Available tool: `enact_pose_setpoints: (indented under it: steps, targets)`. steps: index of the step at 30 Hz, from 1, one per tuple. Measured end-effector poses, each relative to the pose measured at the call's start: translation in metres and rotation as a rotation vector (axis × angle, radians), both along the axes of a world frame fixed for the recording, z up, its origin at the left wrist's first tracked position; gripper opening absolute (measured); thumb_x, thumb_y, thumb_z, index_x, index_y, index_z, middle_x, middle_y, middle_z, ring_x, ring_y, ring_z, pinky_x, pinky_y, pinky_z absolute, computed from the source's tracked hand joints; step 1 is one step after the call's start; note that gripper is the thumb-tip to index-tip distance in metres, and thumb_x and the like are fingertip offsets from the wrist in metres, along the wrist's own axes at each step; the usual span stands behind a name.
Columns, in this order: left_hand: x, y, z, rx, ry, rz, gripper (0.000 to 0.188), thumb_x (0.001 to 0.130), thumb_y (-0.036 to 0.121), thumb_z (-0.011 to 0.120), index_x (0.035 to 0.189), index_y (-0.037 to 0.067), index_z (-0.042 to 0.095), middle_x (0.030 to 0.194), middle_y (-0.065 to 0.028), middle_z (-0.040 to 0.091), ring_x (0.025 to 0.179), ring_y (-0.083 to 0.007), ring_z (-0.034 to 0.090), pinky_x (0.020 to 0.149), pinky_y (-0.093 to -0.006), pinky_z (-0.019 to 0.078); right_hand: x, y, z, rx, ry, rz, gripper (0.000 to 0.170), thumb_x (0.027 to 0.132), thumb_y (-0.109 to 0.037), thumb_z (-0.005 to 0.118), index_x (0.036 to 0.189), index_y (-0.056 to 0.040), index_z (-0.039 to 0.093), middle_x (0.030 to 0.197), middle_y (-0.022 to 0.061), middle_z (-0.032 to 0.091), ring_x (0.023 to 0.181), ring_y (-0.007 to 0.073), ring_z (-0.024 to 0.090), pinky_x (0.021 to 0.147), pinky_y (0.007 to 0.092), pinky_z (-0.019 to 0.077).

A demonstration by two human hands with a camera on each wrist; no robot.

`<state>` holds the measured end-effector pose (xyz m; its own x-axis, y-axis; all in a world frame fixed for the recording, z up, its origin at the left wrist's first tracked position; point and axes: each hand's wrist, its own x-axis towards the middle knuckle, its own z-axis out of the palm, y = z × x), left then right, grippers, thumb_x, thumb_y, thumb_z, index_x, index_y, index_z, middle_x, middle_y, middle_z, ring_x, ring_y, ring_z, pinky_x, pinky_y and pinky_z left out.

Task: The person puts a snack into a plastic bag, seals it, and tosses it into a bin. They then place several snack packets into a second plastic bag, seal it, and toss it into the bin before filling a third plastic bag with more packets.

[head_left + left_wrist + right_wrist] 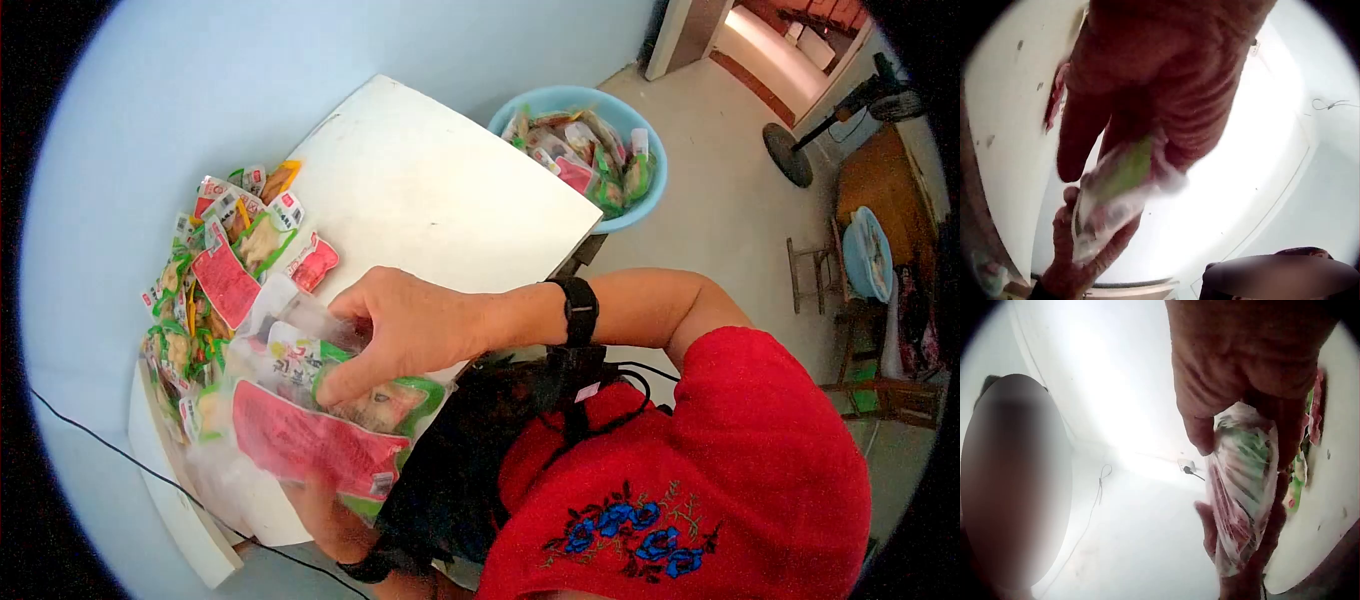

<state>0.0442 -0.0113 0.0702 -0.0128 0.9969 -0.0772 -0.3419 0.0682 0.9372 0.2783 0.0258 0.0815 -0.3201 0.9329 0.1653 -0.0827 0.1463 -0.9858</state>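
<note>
A clear plastic bag [330, 420] filled with red and green snack packets is held up over the near end of the white tabletop. My right hand [415, 320] grips its upper side, thumb across the front. From below, my left hand [330, 515] holds the opposite end, partly hidden behind the bag. In the left wrist view my left hand [1154, 81] grips the bag [1116, 194], with the right hand beyond it. The right wrist view shows the bag [1244, 487] between the thumb and fingers of my right hand [1250, 362].
Loose snack packets [225, 270] lie heaped along the wall side of the white tabletop [430, 190]. A blue basin [655, 190] of filled bags stands past its far corner. A black cord [130, 465] runs along the left. A fan [790, 155] and another basin [862, 255] are at right.
</note>
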Motion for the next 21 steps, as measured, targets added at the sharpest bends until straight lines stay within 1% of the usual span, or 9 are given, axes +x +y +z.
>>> enact_pose_setpoints:
  steps: [3, 7, 8, 10, 11, 13, 17, 18, 21]
  targets:
    - [0.005, -0.002, -0.014, -0.041, 0.091, -0.055, 0.068, 0.087, 0.025, 0.064, 0.141, -0.005, 0.034, 0.134, -0.0184, 0.049, 0.115, -0.0263, 0.056, 0.098, -0.0406, 0.0470, 0.006, -0.007, 0.001, -0.060, 0.059, 0.018, 0.039, 0.074, -0.019, 0.079, 0.103, 0.0037, 0.064, 0.084, 0.0048, 0.068, 0.074, 0.0072, 0.060, 0.064, 0.0245, 0.0483]
    - [0.021, -0.007, -0.014, -0.075, -0.097, 0.025, 0.061, 0.088, 0.022, 0.064, 0.137, -0.002, 0.039, 0.122, -0.0158, 0.055, 0.107, -0.0263, 0.059, 0.094, -0.0413, 0.0493, 0.017, -0.008, -0.017, -0.118, 0.333, 0.176, 0.060, 0.077, -0.020, 0.077, 0.129, 0.0009, 0.053, 0.114, 0.0093, 0.065, 0.099, 0.0139, 0.060, 0.084, 0.0304, 0.0495]
    - [0.022, -0.005, -0.017, -0.023, -0.215, -0.117, 0.060, 0.088, 0.023, 0.065, 0.136, -0.002, 0.040, 0.121, -0.0151, 0.056, 0.106, -0.0261, 0.059, 0.094, -0.0411, 0.0494, 0.019, -0.008, -0.020, -0.100, 0.397, 0.233, 0.065, 0.080, -0.020, 0.075, 0.136, -0.0008, 0.049, 0.122, 0.0104, 0.063, 0.106, 0.0167, 0.060, 0.090, 0.0329, 0.0496]
    - [0.023, 0.001, -0.027, 0.102, -0.437, -0.380, 0.058, 0.088, 0.023, 0.066, 0.134, -0.002, 0.041, 0.119, -0.0137, 0.058, 0.106, -0.0257, 0.060, 0.094, -0.0407, 0.0496, 0.023, -0.019, -0.012, -0.055, 0.355, 0.240, 0.091, 0.076, -0.022, 0.078, 0.147, -0.0003, 0.025, 0.140, 0.0135, 0.045, 0.124, 0.0186, 0.046, 0.104, 0.0325, 0.0380]
    - [0.036, -0.004, -0.016, -0.041, -0.296, -0.205, 0.056, 0.088, 0.024, 0.066, 0.132, -0.002, 0.043, 0.116, -0.0118, 0.060, 0.104, -0.0250, 0.061, 0.095, -0.0405, 0.0497, 0.025, -0.024, -0.009, -0.033, 0.335, 0.250, 0.104, 0.074, -0.023, 0.079, 0.152, 0.0000, 0.013, 0.149, 0.0151, 0.036, 0.133, 0.0195, 0.039, 0.110, 0.0322, 0.0322]
    - [0.055, -0.003, -0.012, -0.020, -0.295, -0.194, 0.050, 0.096, 0.030, 0.056, 0.136, 0.004, 0.042, 0.116, -0.0100, 0.060, 0.105, -0.0237, 0.059, 0.097, -0.0408, 0.0476, 0.031, -0.032, -0.015, -0.152, 0.508, 0.325, 0.115, 0.070, -0.031, 0.082, 0.153, -0.0017, 0.007, 0.153, 0.0151, 0.028, 0.138, 0.0220, 0.033, 0.114, 0.0350, 0.0280]
    - [0.075, -0.003, 0.001, -0.077, -0.515, -0.243, 0.057, 0.097, 0.030, 0.055, 0.143, 0.004, 0.034, 0.135, -0.0139, 0.051, 0.122, -0.0287, 0.052, 0.106, -0.0453, 0.0411, 0.027, -0.045, -0.024, -0.332, 0.849, 0.316, 0.135, 0.057, -0.044, 0.090, 0.153, -0.0029, 0.005, 0.156, 0.0152, 0.021, 0.142, 0.0262, 0.028, 0.116, 0.0406, 0.0244]
    - [0.079, -0.002, 0.002, -0.082, -0.569, -0.259, 0.058, 0.097, 0.031, 0.055, 0.144, 0.004, 0.033, 0.138, -0.0144, 0.049, 0.124, -0.0295, 0.050, 0.108, -0.0460, 0.0395, 0.024, -0.037, -0.029, -0.247, 0.911, 0.429, 0.136, 0.055, -0.044, 0.093, 0.152, -0.0024, 0.008, 0.156, 0.0150, 0.021, 0.143, 0.0268, 0.026, 0.117, 0.0425, 0.0235]
    - [0.091, -0.005, 0.004, -0.065, -0.622, -0.287, 0.056, 0.095, 0.029, 0.061, 0.138, 0.002, 0.039, 0.132, -0.0108, 0.054, 0.120, -0.0238, 0.055, 0.104, -0.0429, 0.0441, 0.020, -0.037, -0.047, -0.034, 0.605, 0.250, 0.128, 0.056, -0.040, 0.093, 0.151, -0.0016, 0.016, 0.155, 0.0138, 0.026, 0.142, 0.0264, 0.029, 0.116, 0.0411, 0.0256]
